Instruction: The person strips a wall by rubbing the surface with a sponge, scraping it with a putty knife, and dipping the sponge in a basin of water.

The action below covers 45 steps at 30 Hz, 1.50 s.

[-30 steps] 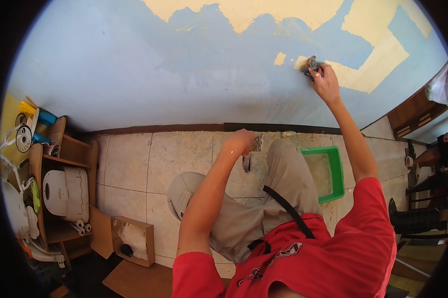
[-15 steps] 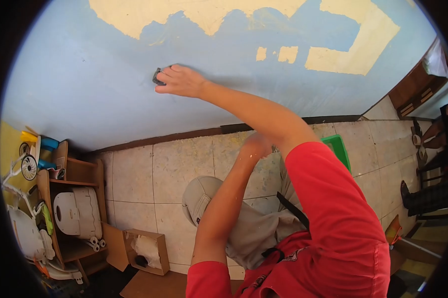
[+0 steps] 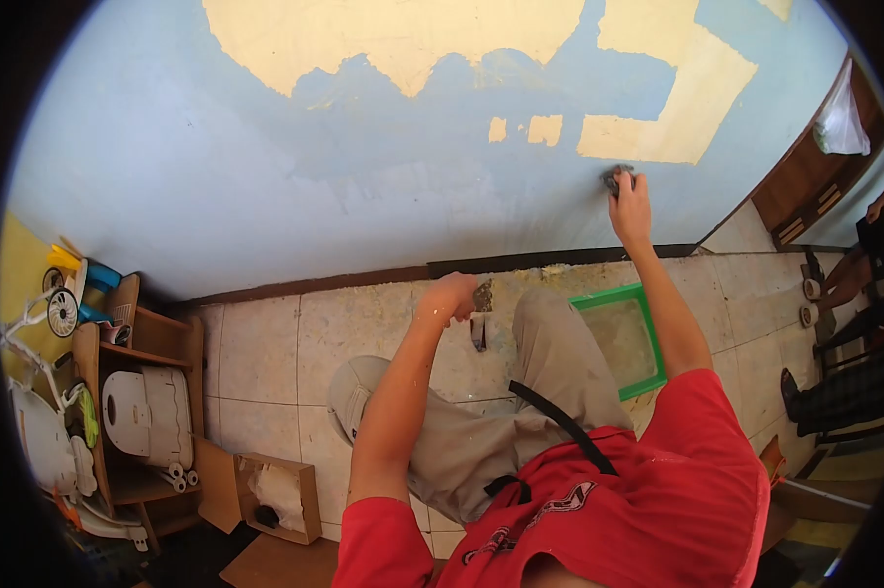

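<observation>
the right arm (image 3: 669, 304) reaches forward, nearly straight, the right hand (image 3: 629, 206) raised with fingertips pinched together; the left arm (image 3: 400, 397) extends lower, wrist bent, the left hand (image 3: 450, 298) partly curled.

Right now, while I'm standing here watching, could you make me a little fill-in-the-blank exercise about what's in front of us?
The right hand holds a dark wad up to the blue and pale yellow ____.
The tub on the tiled floor is coloured ____.
The person's shirt is ____.
The whitish bag hangs toward the ____ side of the picture.

Missing words: wall; green; red; right.
</observation>
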Each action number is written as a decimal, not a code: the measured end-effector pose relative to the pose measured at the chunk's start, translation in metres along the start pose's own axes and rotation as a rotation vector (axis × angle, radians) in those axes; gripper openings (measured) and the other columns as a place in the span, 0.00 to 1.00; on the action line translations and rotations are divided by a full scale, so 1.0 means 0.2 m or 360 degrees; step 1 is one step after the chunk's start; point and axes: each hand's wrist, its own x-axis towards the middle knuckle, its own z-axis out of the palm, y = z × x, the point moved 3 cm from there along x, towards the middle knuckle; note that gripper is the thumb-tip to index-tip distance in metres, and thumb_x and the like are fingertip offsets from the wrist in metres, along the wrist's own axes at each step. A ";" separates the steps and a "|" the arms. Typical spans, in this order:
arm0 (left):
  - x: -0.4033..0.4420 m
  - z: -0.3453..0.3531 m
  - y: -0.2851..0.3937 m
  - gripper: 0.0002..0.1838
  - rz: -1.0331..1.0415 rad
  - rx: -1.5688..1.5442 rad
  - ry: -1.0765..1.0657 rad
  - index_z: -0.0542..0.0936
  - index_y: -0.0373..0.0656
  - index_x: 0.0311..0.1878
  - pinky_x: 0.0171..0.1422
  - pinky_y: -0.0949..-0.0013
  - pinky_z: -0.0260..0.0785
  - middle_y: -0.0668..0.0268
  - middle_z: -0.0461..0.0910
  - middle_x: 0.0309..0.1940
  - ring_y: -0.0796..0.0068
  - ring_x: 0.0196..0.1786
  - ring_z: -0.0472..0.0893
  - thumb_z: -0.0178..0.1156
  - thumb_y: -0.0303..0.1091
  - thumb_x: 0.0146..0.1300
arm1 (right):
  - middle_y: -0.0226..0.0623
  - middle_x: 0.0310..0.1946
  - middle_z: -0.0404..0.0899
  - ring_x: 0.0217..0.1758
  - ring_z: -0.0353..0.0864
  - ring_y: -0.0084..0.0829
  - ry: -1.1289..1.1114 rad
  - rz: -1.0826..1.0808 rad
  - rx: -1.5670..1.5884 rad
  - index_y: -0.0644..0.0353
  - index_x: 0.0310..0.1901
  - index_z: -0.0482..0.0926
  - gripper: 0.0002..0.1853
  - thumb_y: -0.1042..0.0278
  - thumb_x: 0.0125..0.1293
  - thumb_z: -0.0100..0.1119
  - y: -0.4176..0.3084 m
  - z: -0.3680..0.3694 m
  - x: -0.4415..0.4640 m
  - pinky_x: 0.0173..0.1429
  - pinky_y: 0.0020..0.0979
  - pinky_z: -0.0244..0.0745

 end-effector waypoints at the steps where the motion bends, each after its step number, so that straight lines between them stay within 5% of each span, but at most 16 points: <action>1: -0.02 0.00 -0.02 0.11 0.0000 0.0004 0.0005 0.78 0.31 0.46 0.33 0.62 0.84 0.58 0.86 0.35 0.65 0.35 0.86 0.58 0.24 0.61 | 0.48 0.45 0.70 0.46 0.76 0.52 -0.0069 0.0100 0.0039 0.60 0.50 0.72 0.18 0.76 0.58 0.63 0.07 0.00 -0.12 0.47 0.44 0.74; 3: -0.06 -0.01 -0.06 0.06 -0.0089 -0.0192 0.0181 0.82 0.29 0.38 0.29 0.57 0.81 0.53 0.86 0.33 0.61 0.33 0.86 0.60 0.20 0.58 | 0.48 0.44 0.70 0.45 0.76 0.51 -0.0229 0.0399 0.0191 0.61 0.50 0.72 0.16 0.76 0.60 0.61 0.16 0.02 -0.40 0.47 0.42 0.74; 9: -0.05 -0.05 -0.10 0.11 -0.0059 -0.0088 0.0034 0.77 0.31 0.47 0.32 0.63 0.83 0.57 0.84 0.33 0.67 0.33 0.85 0.56 0.26 0.63 | 0.46 0.40 0.74 0.40 0.80 0.45 -0.0398 0.0713 0.0280 0.62 0.46 0.71 0.14 0.72 0.60 0.63 0.42 0.17 -1.18 0.43 0.39 0.75; 13: -0.12 -0.08 -0.14 0.12 0.0115 -0.0412 0.0147 0.77 0.30 0.47 0.31 0.63 0.80 0.58 0.82 0.31 0.70 0.33 0.83 0.56 0.28 0.64 | 0.37 0.31 0.80 0.35 0.81 0.28 -0.0285 0.1521 0.1069 0.62 0.44 0.72 0.17 0.68 0.58 0.68 0.42 0.18 -1.31 0.42 0.32 0.74; 15: -0.11 -0.11 -0.21 0.15 -0.0006 -0.0384 0.0238 0.76 0.29 0.52 0.31 0.63 0.80 0.58 0.83 0.32 0.71 0.34 0.82 0.57 0.28 0.65 | 0.36 0.30 0.80 0.34 0.80 0.25 -0.0292 0.1154 0.0576 0.62 0.46 0.73 0.18 0.68 0.58 0.68 0.35 0.16 -1.14 0.41 0.30 0.74; 17: -0.13 -0.15 -0.23 0.16 -0.0120 -0.0286 0.0263 0.74 0.28 0.53 0.32 0.64 0.79 0.58 0.82 0.32 0.70 0.33 0.82 0.57 0.28 0.65 | 0.38 0.32 0.78 0.32 0.80 0.28 -0.0246 0.0934 0.0861 0.63 0.48 0.74 0.19 0.68 0.58 0.69 0.28 0.24 -0.96 0.40 0.31 0.74; 21: -0.11 -0.15 -0.26 0.17 -0.0151 -0.0340 0.0327 0.74 0.29 0.54 0.32 0.65 0.79 0.58 0.83 0.32 0.69 0.34 0.82 0.57 0.29 0.65 | 0.43 0.39 0.73 0.36 0.79 0.40 -0.0298 0.0431 0.0596 0.61 0.48 0.74 0.20 0.68 0.56 0.68 -0.12 0.34 -0.64 0.45 0.39 0.74; 27: -0.01 -0.14 -0.21 0.15 -0.0041 -0.0376 0.0203 0.75 0.33 0.51 0.30 0.64 0.78 0.60 0.82 0.31 0.70 0.32 0.82 0.58 0.31 0.64 | 0.46 0.42 0.74 0.43 0.78 0.51 -0.0846 0.0170 0.0519 0.55 0.50 0.73 0.22 0.68 0.53 0.68 -0.49 0.79 -0.80 0.48 0.46 0.75; 31: 0.02 -0.11 -0.22 0.12 0.0094 -0.0439 0.0293 0.75 0.31 0.48 0.29 0.64 0.78 0.60 0.82 0.30 0.71 0.31 0.82 0.58 0.30 0.65 | 0.45 0.38 0.82 0.40 0.83 0.45 -0.1812 -0.0181 0.0724 0.56 0.44 0.80 0.20 0.59 0.49 0.72 -0.53 0.89 -0.93 0.42 0.42 0.79; 32: 0.01 -0.11 -0.21 0.13 0.0097 -0.0434 0.0268 0.75 0.32 0.49 0.30 0.64 0.79 0.59 0.83 0.32 0.70 0.32 0.83 0.57 0.29 0.65 | 0.45 0.38 0.82 0.40 0.83 0.45 -0.1794 -0.0180 0.0711 0.56 0.44 0.80 0.20 0.59 0.49 0.72 -0.50 0.91 -0.93 0.42 0.42 0.79; 34: 0.02 -0.12 -0.20 0.12 0.0084 -0.0437 0.0207 0.76 0.34 0.50 0.31 0.64 0.79 0.60 0.83 0.32 0.70 0.33 0.83 0.56 0.29 0.65 | 0.43 0.35 0.85 0.36 0.86 0.39 -0.2579 0.0108 0.0652 0.59 0.43 0.83 0.22 0.51 0.55 0.69 -0.53 0.88 -0.97 0.37 0.38 0.80; 37: 0.01 -0.13 -0.16 0.11 0.0140 -0.0539 0.0235 0.77 0.36 0.50 0.30 0.65 0.78 0.62 0.83 0.31 0.71 0.31 0.82 0.55 0.29 0.66 | 0.39 0.35 0.84 0.31 0.85 0.34 -0.2558 0.0422 0.0822 0.62 0.46 0.82 0.25 0.46 0.61 0.63 -0.58 0.85 -0.92 0.32 0.39 0.80; 39: 0.02 -0.15 -0.11 0.10 0.0204 -0.0551 0.0266 0.76 0.36 0.48 0.31 0.66 0.78 0.62 0.82 0.31 0.75 0.31 0.81 0.55 0.31 0.68 | 0.38 0.40 0.83 0.37 0.85 0.34 -0.2395 0.0482 0.0981 0.63 0.47 0.81 0.27 0.42 0.67 0.54 -0.61 0.79 -0.86 0.39 0.39 0.80; 42: 0.22 -0.05 -0.11 0.10 0.0696 -0.1100 0.0396 0.76 0.37 0.49 0.40 0.70 0.77 0.66 0.82 0.35 0.79 0.35 0.79 0.51 0.32 0.72 | 0.36 0.49 0.78 0.52 0.80 0.34 -0.1840 0.1347 0.2229 0.59 0.53 0.76 0.28 0.42 0.74 0.34 -0.70 0.61 -0.77 0.52 0.38 0.78; 45: 0.20 0.10 0.08 0.11 0.0720 -0.1936 0.0491 0.76 0.40 0.50 0.44 0.69 0.76 0.68 0.81 0.39 0.79 0.39 0.80 0.50 0.35 0.75 | 0.34 0.47 0.76 0.51 0.79 0.32 -0.1335 0.1490 0.2876 0.58 0.52 0.74 0.26 0.42 0.74 0.38 -0.72 0.43 -0.76 0.53 0.38 0.77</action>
